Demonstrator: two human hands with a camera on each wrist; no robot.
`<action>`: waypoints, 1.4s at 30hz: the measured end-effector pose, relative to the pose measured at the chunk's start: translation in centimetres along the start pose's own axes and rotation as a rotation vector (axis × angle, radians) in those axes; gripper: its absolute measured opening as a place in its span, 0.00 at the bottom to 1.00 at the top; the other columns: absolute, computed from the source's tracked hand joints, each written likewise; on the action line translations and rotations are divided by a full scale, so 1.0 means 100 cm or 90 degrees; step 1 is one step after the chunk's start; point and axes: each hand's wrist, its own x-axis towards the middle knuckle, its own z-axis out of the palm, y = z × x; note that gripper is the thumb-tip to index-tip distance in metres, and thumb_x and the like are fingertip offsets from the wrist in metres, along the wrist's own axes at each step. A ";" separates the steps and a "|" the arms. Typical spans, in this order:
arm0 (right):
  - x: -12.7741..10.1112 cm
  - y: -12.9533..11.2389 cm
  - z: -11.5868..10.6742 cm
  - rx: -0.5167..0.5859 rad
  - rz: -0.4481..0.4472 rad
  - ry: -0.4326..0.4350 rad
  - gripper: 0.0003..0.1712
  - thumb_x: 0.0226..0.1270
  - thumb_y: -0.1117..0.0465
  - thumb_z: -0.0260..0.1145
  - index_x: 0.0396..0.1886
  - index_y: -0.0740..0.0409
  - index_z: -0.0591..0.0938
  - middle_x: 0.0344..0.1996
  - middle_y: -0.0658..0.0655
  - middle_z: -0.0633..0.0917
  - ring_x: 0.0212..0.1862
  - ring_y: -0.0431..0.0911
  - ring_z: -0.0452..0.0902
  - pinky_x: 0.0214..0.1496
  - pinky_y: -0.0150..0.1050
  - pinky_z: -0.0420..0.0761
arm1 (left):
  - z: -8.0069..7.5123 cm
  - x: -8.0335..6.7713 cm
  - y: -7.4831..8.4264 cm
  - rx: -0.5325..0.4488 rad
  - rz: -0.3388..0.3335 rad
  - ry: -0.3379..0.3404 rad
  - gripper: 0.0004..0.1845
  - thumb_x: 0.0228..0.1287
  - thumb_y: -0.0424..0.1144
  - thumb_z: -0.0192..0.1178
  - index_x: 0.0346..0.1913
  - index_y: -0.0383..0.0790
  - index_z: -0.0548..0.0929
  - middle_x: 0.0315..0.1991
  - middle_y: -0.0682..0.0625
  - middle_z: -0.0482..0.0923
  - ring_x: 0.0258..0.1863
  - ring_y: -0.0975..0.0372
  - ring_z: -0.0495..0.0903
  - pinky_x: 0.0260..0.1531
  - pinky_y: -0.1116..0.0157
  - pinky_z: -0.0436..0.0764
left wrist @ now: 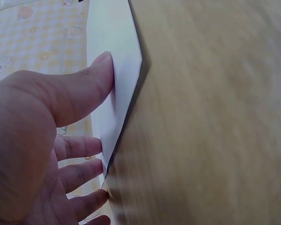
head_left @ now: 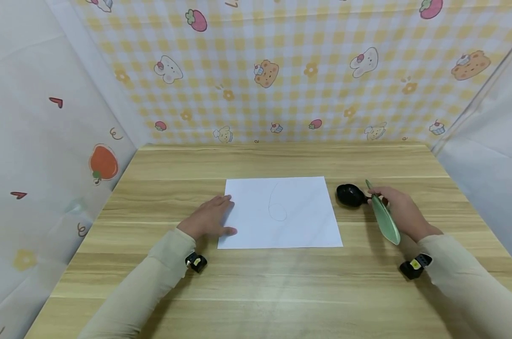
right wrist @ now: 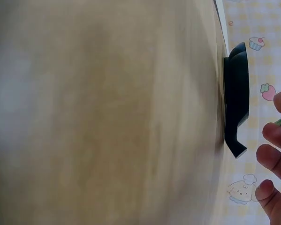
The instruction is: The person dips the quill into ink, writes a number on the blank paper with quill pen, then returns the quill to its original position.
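Observation:
A white sheet of paper (head_left: pixel 307 212) lies on the table, with a thin pencil-like line shaped like a 6 on it. My left hand (head_left: pixel 207 217) rests at its left edge, fingers spread and thumb straight; in the left wrist view the thumb lies along the paper (left wrist: pixel 126 61). My right hand (head_left: pixel 402 212) pinches a pale green, leaf-shaped piece (head_left: pixel 385 221) between thumb and fingers, tilted over the tabletop. In the right wrist view, only a sliver of green shows between the fingertips. Left of that hand is a glossy black spoon (head_left: pixel 350 195), its short handle pointing towards the fingers.
The wood-grain table (head_left: pixel 273 292) runs back to a yellow checked cloth (head_left: pixel 290 94) with cartoon prints. White cloth (head_left: pixel 40 155) hangs on the left, and more hangs on the right. Each wrist carries a small black camera.

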 end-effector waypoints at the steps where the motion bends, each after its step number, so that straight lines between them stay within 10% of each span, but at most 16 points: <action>1: -0.001 0.000 0.000 -0.007 -0.006 -0.003 0.17 0.64 0.71 0.66 0.53 0.66 0.80 0.42 0.61 0.85 0.35 0.49 0.78 0.33 0.41 0.78 | 0.000 0.000 0.000 -0.001 -0.001 0.000 0.44 0.60 0.55 0.66 0.71 0.33 0.62 0.75 0.39 0.51 0.74 0.44 0.48 0.69 0.45 0.51; 21: -0.006 0.002 -0.009 -0.089 -0.077 -0.139 0.21 0.54 0.76 0.68 0.50 0.66 0.80 0.44 0.67 0.83 0.46 0.62 0.80 0.44 0.58 0.79 | -0.003 -0.003 0.002 -0.002 0.000 0.000 0.44 0.60 0.55 0.65 0.71 0.32 0.63 0.75 0.38 0.51 0.73 0.43 0.48 0.69 0.45 0.51; 42: 0.001 0.009 -0.002 -0.178 -0.220 -0.096 0.17 0.47 0.73 0.70 0.41 0.60 0.84 0.34 0.58 0.85 0.36 0.54 0.82 0.34 0.51 0.81 | -0.003 0.000 -0.002 0.000 0.010 0.001 0.45 0.60 0.56 0.66 0.71 0.31 0.63 0.75 0.38 0.52 0.73 0.43 0.48 0.69 0.46 0.52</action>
